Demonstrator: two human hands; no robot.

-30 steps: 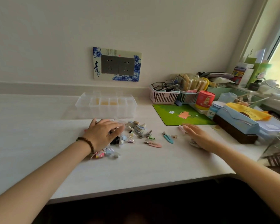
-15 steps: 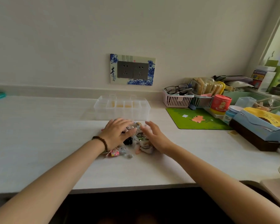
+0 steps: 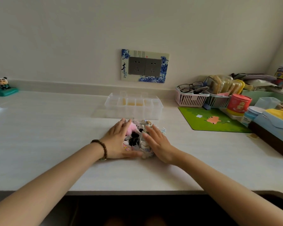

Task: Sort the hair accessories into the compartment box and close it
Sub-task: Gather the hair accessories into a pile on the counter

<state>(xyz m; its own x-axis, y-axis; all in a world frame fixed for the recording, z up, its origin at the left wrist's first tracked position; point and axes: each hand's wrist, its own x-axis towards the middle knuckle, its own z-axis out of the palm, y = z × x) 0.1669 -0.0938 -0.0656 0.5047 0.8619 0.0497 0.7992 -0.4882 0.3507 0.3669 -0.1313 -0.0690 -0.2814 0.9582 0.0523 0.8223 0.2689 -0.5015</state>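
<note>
- Left hand [image 3: 117, 142]: fingers straight and together, pressed against the 9 o'clock side of the heap; nothing gripped.
- Hair accessories [image 3: 136, 139]: one heap on the table [image 3: 55, 128], enclosed between both hands.
- Compartment box [image 3: 134, 106]: clear, at 12 o'clock of the heap, just apart.
- Right hand [image 3: 158, 144]: fingers extended, flat against the heap's 3 o'clock side.

The left forearm [image 3: 64, 175] and the right forearm [image 3: 211, 173] are bare as far as they show. Just behind the left grip [image 3: 119, 142], the wrist wears a bracelet [image 3: 104, 148] of round, glossy, dark brown beads strung in one row, with a paler piece underneath.
</note>
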